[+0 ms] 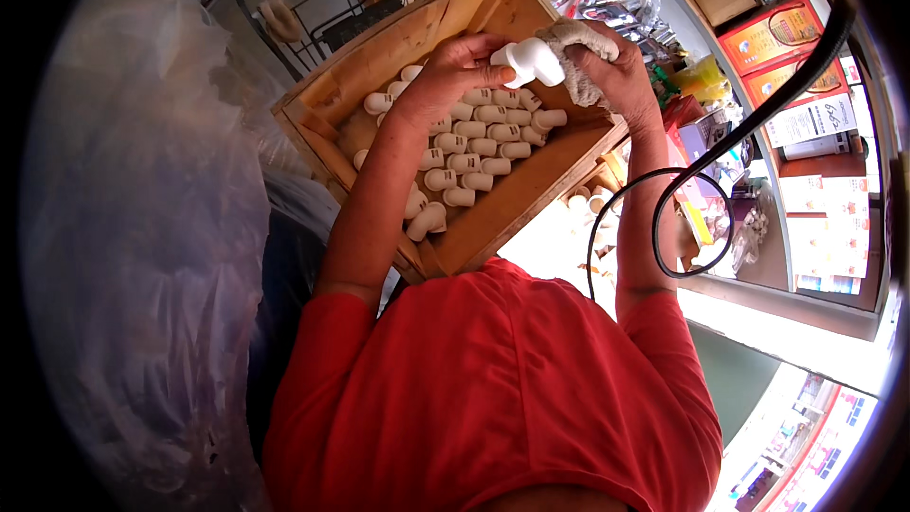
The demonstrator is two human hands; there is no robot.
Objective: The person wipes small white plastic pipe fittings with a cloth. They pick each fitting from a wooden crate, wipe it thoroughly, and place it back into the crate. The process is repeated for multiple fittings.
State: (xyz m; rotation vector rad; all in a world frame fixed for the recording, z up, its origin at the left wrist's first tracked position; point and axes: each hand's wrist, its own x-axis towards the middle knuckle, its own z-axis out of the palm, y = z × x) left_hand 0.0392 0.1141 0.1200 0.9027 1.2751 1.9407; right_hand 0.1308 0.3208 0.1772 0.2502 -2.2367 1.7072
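Observation:
My left hand [451, 78] grips a white plastic pipe elbow [527, 62] between thumb and fingers, above a wooden box [526, 192]. Bunched in my right hand [618, 75] is a beige cloth [579, 50], close against the far side of the elbow. Inside the box, many similar white elbow fittings [469, 129] lie in rough rows on the bottom, some bearing small dark printing. One elbow [426, 220] lies in the near left corner. My left forearm hides part of the fittings.
Large translucent plastic sheeting [142, 227] hangs at the left. A black wire rack [341, 21] stands beyond the box. More fittings [593, 206] lie at the right, under my right arm. Shelves with red boxes [771, 35] line the right side. A black cable [753, 128] loops across the view.

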